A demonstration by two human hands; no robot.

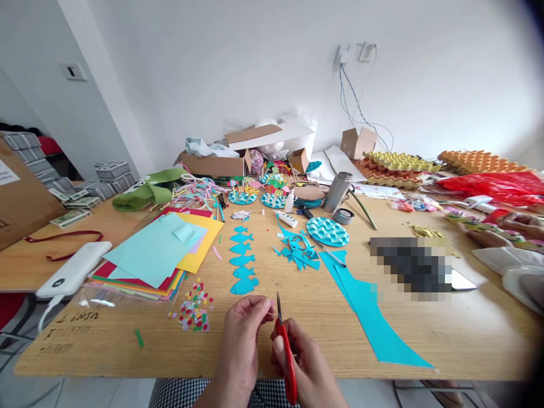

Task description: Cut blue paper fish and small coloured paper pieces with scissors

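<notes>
Gripping red-handled scissors (290, 368), the right hand (304, 358) points their blades, which look closed, away from the body just above the table's near edge. Beside the blades, the left hand (245, 331) curls with its thumb and fingertips drawn close together; whether it pinches a tiny scrap or nothing, I cannot tell. The step in hand looks like fine snipping, and any further cut would call for parting the blades and bringing a paper edge between them. Past the hands, six blue paper fish (241, 260) lie in a column, with blue offcuts (300, 249) heaped to their right and a large blue sheet (374, 317) stretching toward the near edge. Among the containers, an open cardboard box (215, 165) at the back holds crumpled pale-blue material (207, 148); how deep it is filled stays hidden. A smaller cardboard box (359, 143) stands by the wall, its inside out of sight. The metal flask (338, 192) stands upright near a white glue bottle (287, 220) on its side, the contents of both unseen. Yellow egg trays (399, 160) and orange egg trays (484, 161) lie at the back right.
</notes>
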